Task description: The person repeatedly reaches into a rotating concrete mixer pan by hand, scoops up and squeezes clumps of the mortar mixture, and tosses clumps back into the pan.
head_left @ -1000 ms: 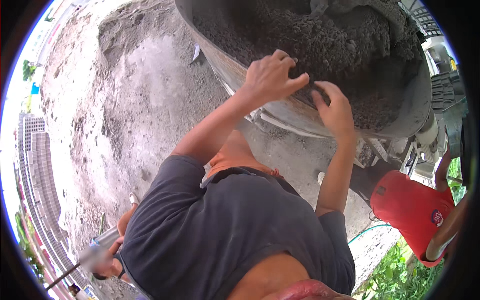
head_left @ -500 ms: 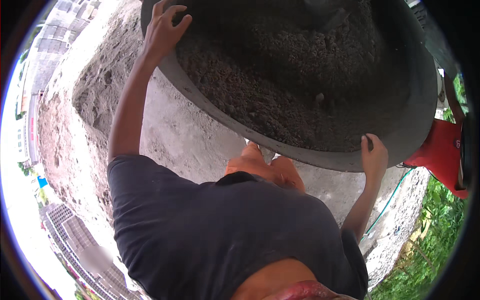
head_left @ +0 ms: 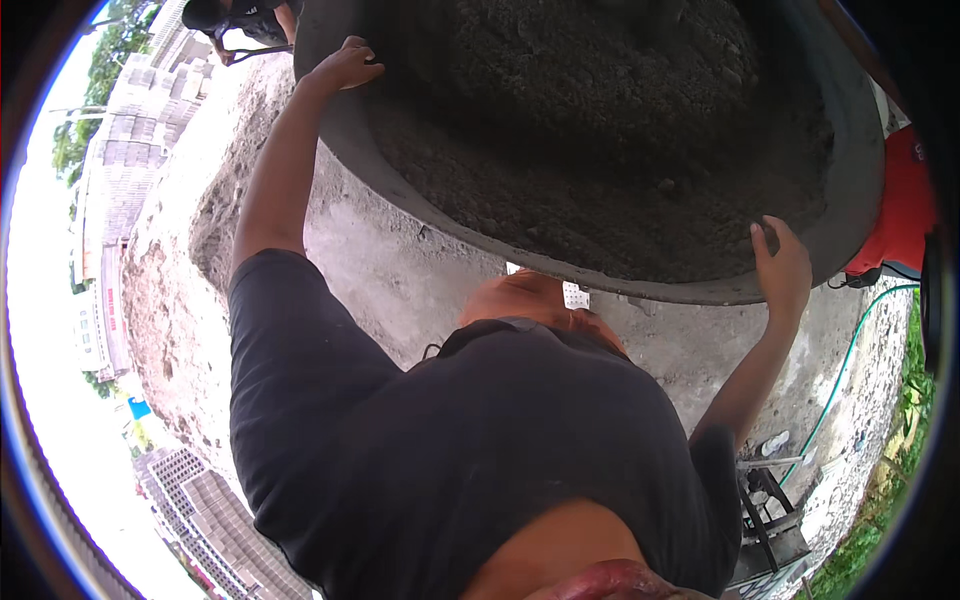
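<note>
A large, dark, round mixing drum point(head_left: 690, 292) stands in front of me with its wide mouth tilted toward me. Damp grey-brown mortar mix point(head_left: 600, 190) is heaped inside, with small lumps in it. At the drum's left edge, my left hand point(head_left: 348, 66) is hooked over the rim, fingers bent inward. On the near right part of the rim rests my right hand point(head_left: 785, 265), its thumb and fingers curled over the inner side. Neither hand holds a tool. The drum's far side runs out of the picture.
A heap of sand point(head_left: 225, 215) lies left of the drum. A person in a dark cap point(head_left: 205, 15) holds a handle beyond it; red clothing point(head_left: 900, 200) of another person shows at right. A green hose point(head_left: 850, 350) and a metal frame point(head_left: 770, 515) are behind my right arm.
My view has turned, bringing the capped person and the metal frame into sight. Both hands stay at the rim; the left fingers lie lower and more bent. The mix's surface looks different.
</note>
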`<act>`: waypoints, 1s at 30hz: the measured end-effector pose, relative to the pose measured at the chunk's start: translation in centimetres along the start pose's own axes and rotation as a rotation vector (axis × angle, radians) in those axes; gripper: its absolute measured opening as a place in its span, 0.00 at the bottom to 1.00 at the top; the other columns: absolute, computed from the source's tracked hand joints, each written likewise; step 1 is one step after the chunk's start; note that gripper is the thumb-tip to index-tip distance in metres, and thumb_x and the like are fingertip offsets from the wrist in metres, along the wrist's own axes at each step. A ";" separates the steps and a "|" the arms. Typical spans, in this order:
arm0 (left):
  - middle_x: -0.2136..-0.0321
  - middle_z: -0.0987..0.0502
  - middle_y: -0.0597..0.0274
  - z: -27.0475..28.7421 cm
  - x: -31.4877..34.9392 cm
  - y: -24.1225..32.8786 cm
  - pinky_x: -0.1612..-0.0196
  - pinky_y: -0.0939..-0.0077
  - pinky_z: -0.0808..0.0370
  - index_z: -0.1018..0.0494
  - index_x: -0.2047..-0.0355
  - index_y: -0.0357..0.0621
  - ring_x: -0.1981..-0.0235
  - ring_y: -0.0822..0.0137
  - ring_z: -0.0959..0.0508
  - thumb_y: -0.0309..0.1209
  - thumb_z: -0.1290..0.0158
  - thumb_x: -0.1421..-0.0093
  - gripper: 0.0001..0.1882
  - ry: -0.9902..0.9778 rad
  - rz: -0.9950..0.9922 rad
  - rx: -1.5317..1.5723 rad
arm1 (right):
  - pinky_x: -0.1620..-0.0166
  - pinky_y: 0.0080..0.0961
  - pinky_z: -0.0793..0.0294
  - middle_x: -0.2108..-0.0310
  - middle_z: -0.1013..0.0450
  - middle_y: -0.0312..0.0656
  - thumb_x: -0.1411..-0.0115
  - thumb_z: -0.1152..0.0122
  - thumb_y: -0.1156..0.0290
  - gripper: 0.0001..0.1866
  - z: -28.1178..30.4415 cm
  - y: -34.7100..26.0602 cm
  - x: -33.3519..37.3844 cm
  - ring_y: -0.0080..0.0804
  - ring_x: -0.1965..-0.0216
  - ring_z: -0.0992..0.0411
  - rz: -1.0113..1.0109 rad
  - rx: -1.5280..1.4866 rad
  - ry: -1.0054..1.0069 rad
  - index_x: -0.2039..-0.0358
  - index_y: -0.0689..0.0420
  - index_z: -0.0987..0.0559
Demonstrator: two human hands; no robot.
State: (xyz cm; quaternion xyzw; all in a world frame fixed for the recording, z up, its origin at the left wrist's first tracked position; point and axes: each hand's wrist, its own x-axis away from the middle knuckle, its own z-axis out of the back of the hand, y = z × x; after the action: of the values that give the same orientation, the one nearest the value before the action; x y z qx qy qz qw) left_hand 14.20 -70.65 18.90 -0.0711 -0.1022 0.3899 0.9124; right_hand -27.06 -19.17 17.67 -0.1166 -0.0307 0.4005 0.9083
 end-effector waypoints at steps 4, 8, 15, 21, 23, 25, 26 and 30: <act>0.60 0.24 0.44 -5.7 -7.1 -7.3 0.48 0.58 0.30 0.23 0.60 0.41 0.53 0.47 0.25 0.43 0.52 0.43 0.20 -0.496 -0.385 -0.426 | 0.52 0.34 0.29 0.59 0.23 0.45 0.39 0.46 0.54 0.20 0.6 0.2 -0.6 0.44 0.55 0.26 -0.103 -0.145 0.048 0.56 0.55 0.21; 0.65 0.22 0.45 -11.0 -12.0 -9.1 0.53 0.56 0.28 0.22 0.62 0.40 0.58 0.45 0.23 0.39 0.54 0.43 0.18 -0.650 -0.347 -0.315 | 0.55 0.32 0.29 0.62 0.23 0.47 0.38 0.46 0.55 0.20 -0.8 0.7 -1.1 0.42 0.58 0.25 -0.134 -0.138 0.137 0.57 0.58 0.21; 0.47 0.27 0.57 -20.7 -19.4 -11.9 0.43 0.60 0.35 0.28 0.47 0.44 0.45 0.59 0.29 0.50 0.52 0.40 0.28 -0.900 -0.172 0.007 | 0.60 0.30 0.28 0.67 0.23 0.47 0.39 0.44 0.62 0.16 -1.4 2.2 -0.9 0.37 0.67 0.24 -0.210 -0.108 0.101 0.60 0.62 0.21; 0.51 0.26 0.57 -21.5 -15.5 -10.5 0.48 0.63 0.34 0.25 0.52 0.42 0.50 0.64 0.29 0.47 0.47 0.48 0.27 -0.942 -0.025 0.205 | 0.62 0.32 0.27 0.70 0.23 0.49 0.41 0.43 0.67 0.12 -1.8 2.4 -1.4 0.41 0.68 0.23 -0.236 -0.081 0.099 0.64 0.63 0.22; 0.54 0.25 0.58 -21.4 -14.8 -11.2 0.50 0.63 0.34 0.23 0.57 0.42 0.53 0.64 0.28 0.46 0.48 0.49 0.25 -0.985 -0.028 0.289 | 0.62 0.34 0.27 0.70 0.23 0.50 0.42 0.42 0.67 0.12 -1.9 2.0 -1.6 0.44 0.67 0.23 -0.215 -0.052 0.119 0.64 0.62 0.22; 0.57 0.24 0.58 -20.8 -14.4 -12.3 0.52 0.63 0.34 0.22 0.61 0.41 0.55 0.63 0.28 0.45 0.48 0.51 0.23 -1.025 -0.038 0.369 | 0.62 0.34 0.27 0.70 0.23 0.50 0.42 0.42 0.66 0.12 -1.6 0.8 -2.0 0.45 0.67 0.23 -0.226 -0.005 0.111 0.65 0.62 0.22; 0.59 0.24 0.58 -19.9 -13.7 -12.7 0.53 0.63 0.34 0.22 0.64 0.42 0.58 0.64 0.27 0.43 0.48 0.51 0.20 -0.994 -0.009 0.469 | 0.61 0.35 0.27 0.69 0.23 0.50 0.43 0.41 0.66 0.12 -1.6 0.1 -1.8 0.46 0.67 0.23 -0.241 0.035 0.106 0.65 0.62 0.21; 0.57 0.26 0.64 -20.1 -12.6 -13.7 0.57 0.63 0.31 0.22 0.62 0.43 0.64 0.65 0.26 0.37 0.51 0.49 0.17 -1.101 -0.183 0.581 | 0.60 0.37 0.28 0.69 0.23 0.51 0.44 0.41 0.63 0.13 -1.8 -1.2 -2.0 0.50 0.64 0.25 -0.232 0.026 0.187 0.65 0.60 0.21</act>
State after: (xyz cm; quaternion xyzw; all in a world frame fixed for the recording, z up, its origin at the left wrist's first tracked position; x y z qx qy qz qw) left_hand 20.10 -90.21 0.61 0.3999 -0.4527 0.3015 0.7377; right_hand -27.24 -21.79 16.25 -0.1372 0.0458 0.2807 0.9488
